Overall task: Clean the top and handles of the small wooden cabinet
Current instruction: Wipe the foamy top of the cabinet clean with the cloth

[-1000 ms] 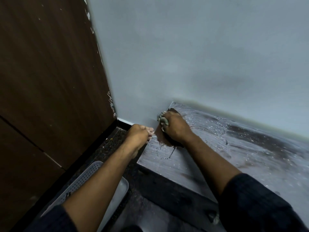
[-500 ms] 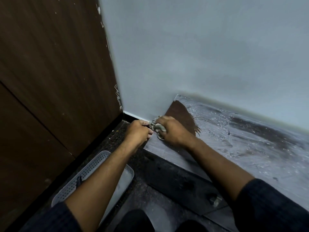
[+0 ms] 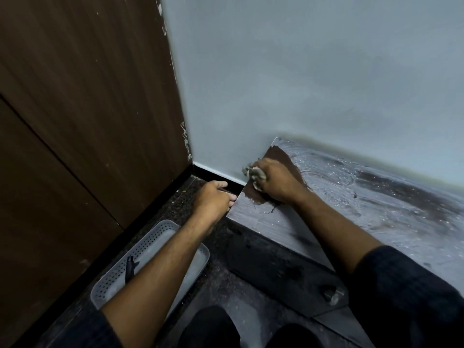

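Note:
The small wooden cabinet stands against the pale wall; its top [image 3: 376,207] is coated in grey dust and smears, with a wiped dark brown patch at the far left corner. My right hand [image 3: 275,182] grips a dirty crumpled cloth [image 3: 253,173] and presses it on that corner by the left edge. My left hand [image 3: 213,200] hangs just off the cabinet's left edge with curled fingers; whether it touches the edge I cannot tell. A round metal knob [image 3: 331,293] shows on the dark cabinet front.
A white perforated plastic tray [image 3: 150,237] lies on the dark speckled floor under my left forearm, with a small dark object in it. A tall brown wooden panel [image 3: 82,109] closes off the left side. My knees show at the bottom.
My right hand with the cloth has slid back up along the left edge toward the wall. The wiped brown patch is larger than a second ago. My left hand stays at the edge.

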`<act>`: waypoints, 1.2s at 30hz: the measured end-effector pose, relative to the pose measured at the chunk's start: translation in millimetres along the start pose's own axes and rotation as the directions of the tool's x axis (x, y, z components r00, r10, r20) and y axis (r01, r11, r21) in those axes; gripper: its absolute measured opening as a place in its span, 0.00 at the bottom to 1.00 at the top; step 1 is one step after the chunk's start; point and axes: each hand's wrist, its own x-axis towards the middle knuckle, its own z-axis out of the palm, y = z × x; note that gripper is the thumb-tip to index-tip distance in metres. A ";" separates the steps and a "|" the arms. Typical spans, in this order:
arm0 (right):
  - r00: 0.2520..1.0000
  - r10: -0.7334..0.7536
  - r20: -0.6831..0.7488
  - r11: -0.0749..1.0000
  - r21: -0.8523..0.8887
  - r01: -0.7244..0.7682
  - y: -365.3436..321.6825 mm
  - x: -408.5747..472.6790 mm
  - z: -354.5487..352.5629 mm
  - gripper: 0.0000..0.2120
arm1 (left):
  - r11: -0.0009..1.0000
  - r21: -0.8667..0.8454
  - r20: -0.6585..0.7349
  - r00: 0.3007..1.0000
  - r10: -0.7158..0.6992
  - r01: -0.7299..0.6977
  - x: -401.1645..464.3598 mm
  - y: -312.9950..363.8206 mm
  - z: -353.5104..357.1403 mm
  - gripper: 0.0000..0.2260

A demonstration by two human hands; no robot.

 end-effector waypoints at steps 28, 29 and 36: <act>0.987 -0.154 0.043 0.988 0.013 0.153 -70.8 -62.2 34.9 0.09 | 0.957 0.226 -0.087 0.975 0.203 -0.179 -14.1 5.8 -11.9 0.11; 0.977 -0.198 0.083 0.980 0.015 0.197 -71.5 -69.1 34.4 0.09 | 0.956 0.231 -0.087 0.975 0.203 -0.179 -14.2 6.2 -11.4 0.12; 0.999 -0.010 -0.032 1.000 -0.027 0.009 -64.6 -49.0 25.2 0.13 | 0.904 0.336 -0.073 0.949 0.307 -0.267 -24.5 12.6 -9.6 0.11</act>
